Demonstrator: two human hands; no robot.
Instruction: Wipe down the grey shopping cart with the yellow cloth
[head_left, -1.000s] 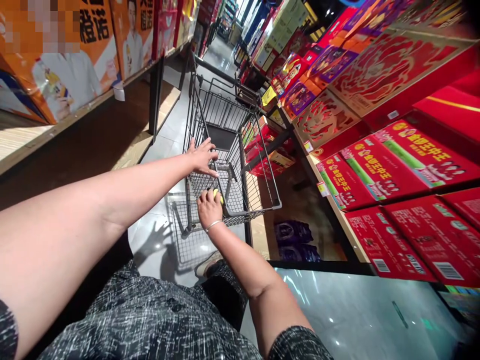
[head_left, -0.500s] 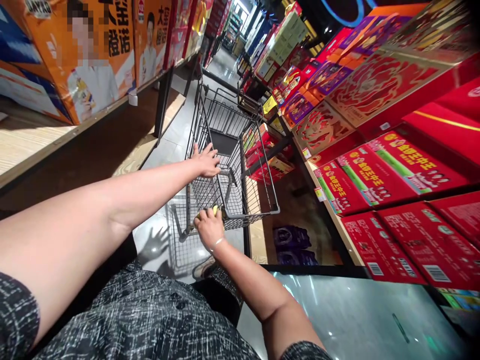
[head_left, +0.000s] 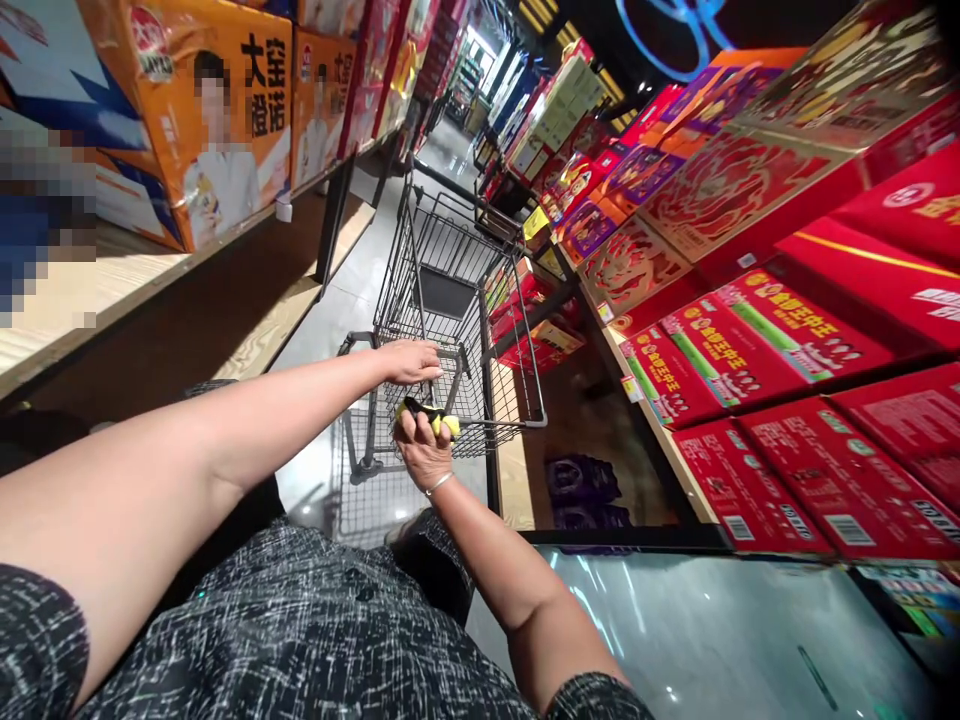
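Observation:
A dark wire shopping cart (head_left: 444,215) stands in front of me, with its wire basket showing nothing inside. My left hand (head_left: 409,362) is over the cart's near left side, its fingers stretched out and close together. Whether it touches the metal I cannot tell. My right hand (head_left: 424,456) is closed round a crumpled yellow-and-black cloth (head_left: 442,424), at the near edge of the cart and below my left hand. A thin light bracelet circles the right wrist.
Orange boxes (head_left: 217,150) stand on a wooden shelf (head_left: 142,270) to the left, partly behind a blurred patch. Red gift boxes (head_left: 750,340) are stacked along the right, with purple packages (head_left: 585,480) lower down. A tiled aisle (head_left: 450,145) runs ahead between the displays.
My left hand has come down, its spread fingers now closer together. My right hand has turned and lifted, showing more of the cloth. The view has shifted slightly.

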